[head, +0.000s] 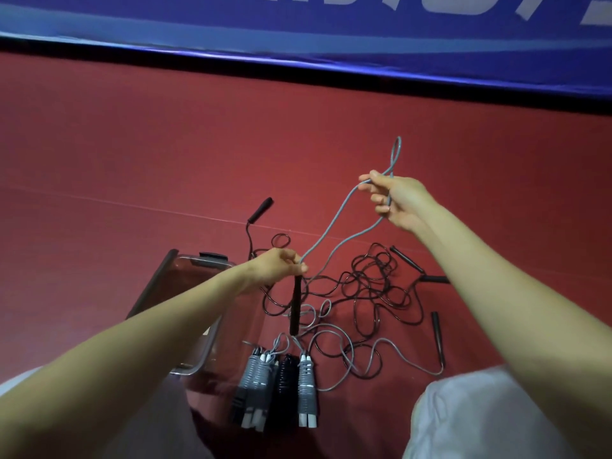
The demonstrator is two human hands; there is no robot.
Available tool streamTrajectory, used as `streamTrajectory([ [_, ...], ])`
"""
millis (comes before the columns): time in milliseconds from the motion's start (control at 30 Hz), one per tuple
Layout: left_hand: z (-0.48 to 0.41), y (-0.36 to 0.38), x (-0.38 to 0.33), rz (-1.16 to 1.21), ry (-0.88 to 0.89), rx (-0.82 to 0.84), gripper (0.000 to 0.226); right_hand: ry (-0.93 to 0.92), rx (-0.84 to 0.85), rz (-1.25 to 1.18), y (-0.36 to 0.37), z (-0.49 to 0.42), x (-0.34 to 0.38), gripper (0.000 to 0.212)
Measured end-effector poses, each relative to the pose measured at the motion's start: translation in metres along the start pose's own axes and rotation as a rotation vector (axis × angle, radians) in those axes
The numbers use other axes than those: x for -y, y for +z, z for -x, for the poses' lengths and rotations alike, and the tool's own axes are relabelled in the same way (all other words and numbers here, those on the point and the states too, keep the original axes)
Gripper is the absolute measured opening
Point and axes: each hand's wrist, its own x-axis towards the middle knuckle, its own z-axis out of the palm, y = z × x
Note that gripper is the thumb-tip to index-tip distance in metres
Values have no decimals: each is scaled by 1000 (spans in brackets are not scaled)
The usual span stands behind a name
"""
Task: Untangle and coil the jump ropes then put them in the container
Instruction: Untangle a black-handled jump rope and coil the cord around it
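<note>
- Judgement from the head view: the grey rope (334, 233) is looking thin, light and limp, so it is probably bending anywhere and slipping through loose fingers. The stiff black handle (294, 306) is seeming the surest place to take hold.
- The grey rope is running through the air between both hands. The rest of it is lying in loose curls on the red floor (132, 160), mixing with the tangle of black ropes (374, 283).
- The left hand (281, 265) is reaching forward and low, pinching the top end of the black handle where the grey rope is leaving it. The handle is hanging down.
- The right hand (402, 202) is being held higher and farther out, with fingers curling around a doubled part of the rope. A small loop is standing up above it.
- The clear container (150, 286) is sitting under the left forearm. Coiled bundles (278, 389) are lying just beside it, not yet inside.
</note>
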Motion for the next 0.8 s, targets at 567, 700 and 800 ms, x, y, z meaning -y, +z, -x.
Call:
streamTrajectory([
  [567, 10, 11, -18, 680, -113, -54, 19, 80, -51, -244, -12, -8, 8, 25],
  [700, 18, 23, -26, 280, 74, -156, 11, 159, 24, -515, -5, 1, 17, 24],
  [800, 20, 30, -38, -149, 315, -233, 37, 242, 65, -747, 4, 9, 21, 25],
])
